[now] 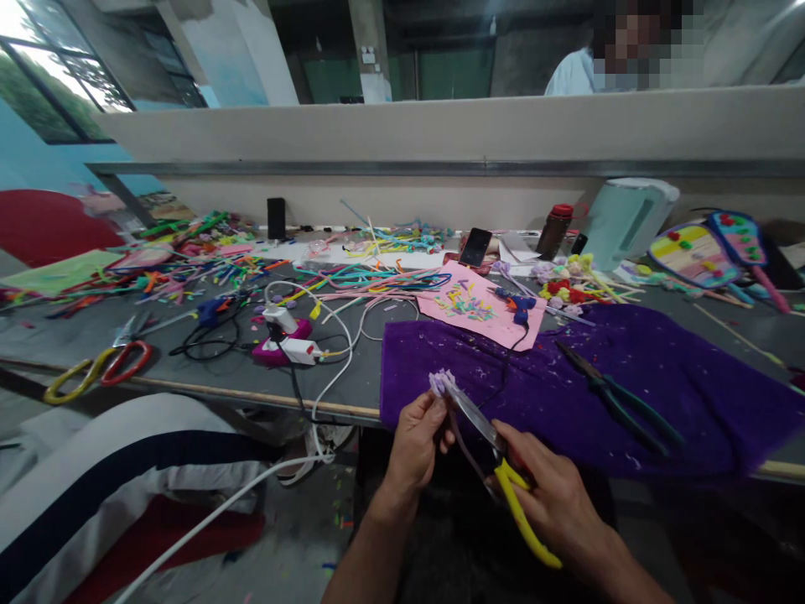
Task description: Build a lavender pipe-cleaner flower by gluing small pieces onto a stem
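Note:
My left hand [420,443] pinches a small pale-lilac fuzzy flower [441,383], which looks made of pipe cleaner, with a thin stem hanging below it. My right hand [550,486] is closed around scissors with a yellow handle [523,522]. Their metal blades [473,413] point up and left, with the tips touching or just beside the flower. Whether the blades are apart is hard to make out. Both hands are in front of the table edge, by a purple cloth [428,352]. On that cloth lie dark-handled pliers [620,398].
A pink sheet [525,331] carries colourful clippings and a blue glue gun [521,309]. Leftward are a power strip [273,356], another glue gun [210,312], red-and-yellow scissors [106,369] and piled pipe cleaners [201,260]. A white cable [239,495] crosses the table edge. Someone sits beyond the partition [377,134].

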The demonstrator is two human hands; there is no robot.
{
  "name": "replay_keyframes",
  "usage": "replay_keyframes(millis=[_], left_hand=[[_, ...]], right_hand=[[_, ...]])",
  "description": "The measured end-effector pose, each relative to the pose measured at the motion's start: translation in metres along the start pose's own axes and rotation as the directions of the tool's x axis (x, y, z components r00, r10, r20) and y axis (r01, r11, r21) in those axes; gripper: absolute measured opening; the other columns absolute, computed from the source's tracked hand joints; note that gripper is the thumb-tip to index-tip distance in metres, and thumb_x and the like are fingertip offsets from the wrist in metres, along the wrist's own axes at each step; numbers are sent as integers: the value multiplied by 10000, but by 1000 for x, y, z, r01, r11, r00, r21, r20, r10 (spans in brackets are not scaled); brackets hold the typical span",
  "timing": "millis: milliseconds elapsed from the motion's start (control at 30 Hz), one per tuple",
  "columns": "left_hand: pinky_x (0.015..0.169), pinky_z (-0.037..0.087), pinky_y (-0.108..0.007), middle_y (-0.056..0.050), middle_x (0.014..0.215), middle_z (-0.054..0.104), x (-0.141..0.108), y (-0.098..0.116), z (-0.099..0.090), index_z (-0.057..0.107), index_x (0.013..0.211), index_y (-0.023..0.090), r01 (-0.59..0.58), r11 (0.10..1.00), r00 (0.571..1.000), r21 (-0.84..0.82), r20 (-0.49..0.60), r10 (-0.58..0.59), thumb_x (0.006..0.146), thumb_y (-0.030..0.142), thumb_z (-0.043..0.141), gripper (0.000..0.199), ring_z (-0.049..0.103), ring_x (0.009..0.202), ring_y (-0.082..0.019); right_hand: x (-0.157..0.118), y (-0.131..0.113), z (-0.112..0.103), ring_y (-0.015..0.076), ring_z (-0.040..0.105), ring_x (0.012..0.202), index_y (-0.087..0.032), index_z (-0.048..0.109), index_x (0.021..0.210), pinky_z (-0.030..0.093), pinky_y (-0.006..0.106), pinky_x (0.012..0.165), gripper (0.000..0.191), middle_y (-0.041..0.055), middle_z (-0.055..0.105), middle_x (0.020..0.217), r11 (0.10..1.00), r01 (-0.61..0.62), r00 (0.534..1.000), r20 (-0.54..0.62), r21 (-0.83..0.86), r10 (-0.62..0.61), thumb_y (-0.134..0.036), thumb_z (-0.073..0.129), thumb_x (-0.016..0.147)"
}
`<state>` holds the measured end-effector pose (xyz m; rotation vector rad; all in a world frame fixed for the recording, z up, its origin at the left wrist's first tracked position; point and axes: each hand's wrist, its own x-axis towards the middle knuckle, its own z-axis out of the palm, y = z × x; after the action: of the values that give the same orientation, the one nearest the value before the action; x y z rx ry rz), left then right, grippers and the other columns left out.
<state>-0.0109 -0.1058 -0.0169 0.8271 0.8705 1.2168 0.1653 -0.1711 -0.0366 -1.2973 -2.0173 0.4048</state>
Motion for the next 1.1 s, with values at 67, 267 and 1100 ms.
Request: replay_keyframes(millis=[67, 267, 1100], left_hand=[[320, 257, -136, 48, 465, 493, 0, 0, 0, 589, 749, 139, -1, 1000, 1000, 7, 0, 1, 676, 393, 634, 268, 412, 357, -36], [322, 263, -136, 48, 471, 497, -1, -2, 1, 587, 756, 142, -1, 1000, 1000, 1, -9, 1, 681, 390, 631, 262, 415, 361, -37], [316, 262, -141, 48, 479, 501, -2, -3, 4, 581, 755, 135, 17, 1000, 999, -24, -31, -18, 653, 390, 653, 284, 422, 350, -39]], right_hand=[[0, -1, -1, 141, 546, 684, -207, 342, 1285, 467, 252, 598, 536, 38, 551, 833, 1000, -2, 1000, 1, 6, 2, -284, 552, 798], [0, -3, -1, 142, 546, 688, -208, 331, 1298, 475, 260, 611, 543, 45, 548, 848, 1000, 3, 1000, -5, 16, -3, -266, 546, 804], [6, -7, -2, 144, 569, 697, -156, 383, 1269, 482, 247, 605, 522, 69, 574, 846, 993, 15, 997, -76, -117, -24, -301, 539, 793]])
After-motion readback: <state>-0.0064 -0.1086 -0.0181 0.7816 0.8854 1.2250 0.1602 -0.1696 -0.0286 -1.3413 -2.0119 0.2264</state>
